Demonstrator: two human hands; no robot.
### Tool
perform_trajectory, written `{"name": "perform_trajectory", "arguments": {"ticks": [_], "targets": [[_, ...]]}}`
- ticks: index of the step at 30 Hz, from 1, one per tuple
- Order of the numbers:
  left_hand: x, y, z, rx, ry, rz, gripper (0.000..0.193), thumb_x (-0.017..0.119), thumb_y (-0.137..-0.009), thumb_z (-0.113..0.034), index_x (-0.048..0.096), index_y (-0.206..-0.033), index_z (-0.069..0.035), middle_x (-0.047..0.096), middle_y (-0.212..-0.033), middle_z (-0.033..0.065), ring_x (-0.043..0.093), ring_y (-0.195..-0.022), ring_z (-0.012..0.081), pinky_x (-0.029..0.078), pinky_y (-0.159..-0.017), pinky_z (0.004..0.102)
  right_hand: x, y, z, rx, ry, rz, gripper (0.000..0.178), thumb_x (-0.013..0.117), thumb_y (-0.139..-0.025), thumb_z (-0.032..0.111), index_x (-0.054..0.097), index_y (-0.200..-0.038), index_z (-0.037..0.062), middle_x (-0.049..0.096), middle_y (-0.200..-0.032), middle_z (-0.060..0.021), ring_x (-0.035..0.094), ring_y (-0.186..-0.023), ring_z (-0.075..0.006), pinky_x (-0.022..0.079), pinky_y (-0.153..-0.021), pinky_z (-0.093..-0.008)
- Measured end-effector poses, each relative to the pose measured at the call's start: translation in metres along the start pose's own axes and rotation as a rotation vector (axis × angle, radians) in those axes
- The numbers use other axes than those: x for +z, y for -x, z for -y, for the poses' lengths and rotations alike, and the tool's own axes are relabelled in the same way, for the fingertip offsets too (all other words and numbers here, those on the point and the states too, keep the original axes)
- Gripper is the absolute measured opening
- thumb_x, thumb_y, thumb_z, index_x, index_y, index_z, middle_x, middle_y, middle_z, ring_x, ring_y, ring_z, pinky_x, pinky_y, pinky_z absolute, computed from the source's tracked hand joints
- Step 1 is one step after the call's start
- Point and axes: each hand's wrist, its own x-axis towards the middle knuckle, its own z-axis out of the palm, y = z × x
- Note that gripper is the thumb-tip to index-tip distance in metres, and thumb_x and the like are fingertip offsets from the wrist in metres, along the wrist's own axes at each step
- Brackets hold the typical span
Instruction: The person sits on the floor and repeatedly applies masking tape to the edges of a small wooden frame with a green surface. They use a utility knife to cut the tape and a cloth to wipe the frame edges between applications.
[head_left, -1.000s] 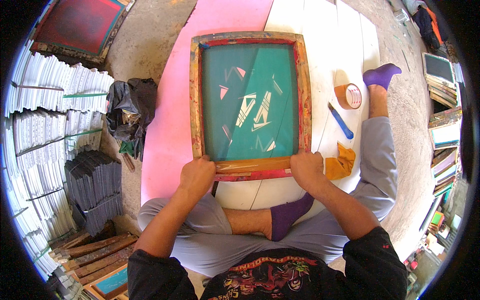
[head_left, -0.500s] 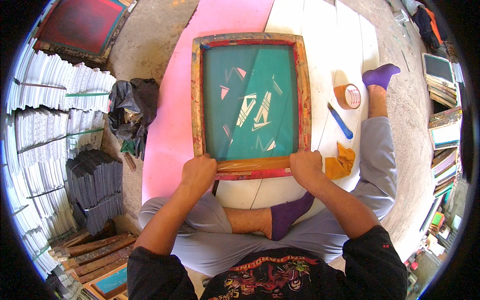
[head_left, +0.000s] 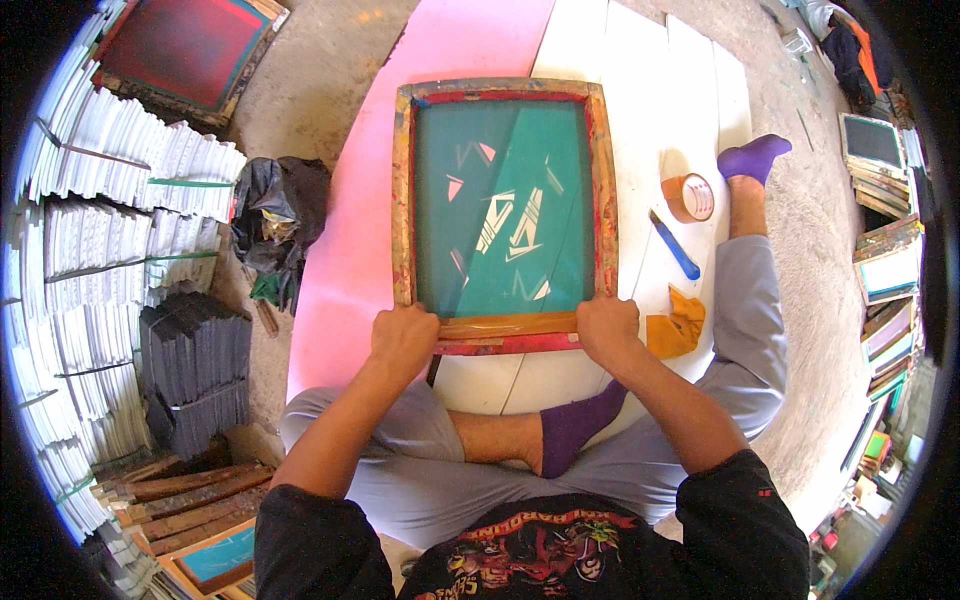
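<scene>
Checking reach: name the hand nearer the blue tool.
Right. The right hand, on the frame's near right corner, is left of the blue tool; the left hand, on the near left corner, is farther left.

A paint-stained, wooden-framed screen is held by its lower corners at the picture's upper centre, its green mesh patterned with pale angular shapes.

Near corners of frame hidden
</scene>
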Motion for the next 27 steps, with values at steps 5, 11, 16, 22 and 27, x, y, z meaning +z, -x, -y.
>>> {"name": "perform_trajectory", "arguments": {"ticks": [5,11,16,22,27], "targets": [[0.007,0.001,0.0,0.005,-0.04,-0.059,0.017,0.063,-0.087,-0.012,0.079,-0.083,-0.008,0.075,-0.09,0.0114,0.076,-0.083,0.0298,0.06,-0.069,0.0448,0.001,0.001,0.001,0.016,-0.017,-0.046,0.015,0.065,-0.084,0.011,0.079,-0.088,0.005,0.075,-0.09,-0.0165,0.076,-0.081,-0.0321,0.059,-0.071,-0.0462],[0.005,0.002,-0.001,0.01,-0.063,-0.1,0.015,0.064,-0.086,-0.012,0.079,-0.081,-0.01,0.075,-0.086,0.0097,0.076,-0.08,0.0286,0.059,-0.067,0.0442,0.006,0.001,-0.007,0.035,-0.002,-0.066,0.016,0.068,-0.084,0.015,0.079,-0.091,0.0058,0.075,-0.093,-0.0164,0.076,-0.086,-0.0321,0.059,-0.071,-0.047],[0.009,0.0,0.0,0.038,-0.064,-0.165,0.014,0.066,-0.084,-0.012,0.078,-0.081,-0.008,0.072,-0.098,0.0125,0.075,-0.088,0.0293,0.059,-0.068,0.0432,0.01,-0.004,-0.032,0.08,-0.119,0.033,0.021,0.069,-0.085,0.021,0.08,-0.098,0.0085,0.075,-0.095,-0.0173,0.075,-0.092,-0.0334,0.059,-0.076,-0.0496],[0.001,0.006,0.011,0.057,0.088,-0.161,0.018,0.071,-0.083,-0.021,0.076,-0.086,-0.004,0.067,-0.104,0.0139,0.07,-0.096,0.0317,0.059,-0.075,0.0441,-0.007,0.009,-0.065,-0.05,-0.527,-0.257,0.02,0.071,-0.081,0.018,0.078,-0.096,0.0062,0.071,-0.085,-0.015,0.069,-0.083,-0.0369,0.056,-0.08,-0.0456],[-0.007,0.003,-0.013,0.222,0.374,-0.234,0.047,0.082,-0.078,-0.04,0.071,-0.107,-0.005,0.065,-0.109,0.0147,0.063,-0.108,0.0357,0.054,-0.092,0.0463,0.004,-0.001,-0.049,-0.428,-0.567,-0.271,0.028,0.076,-0.077,0.022,0.073,-0.098,0.0036,0.067,-0.092,-0.0155,0.065,-0.096,-0.0359,0.053,-0.086,-0.0455]]}}
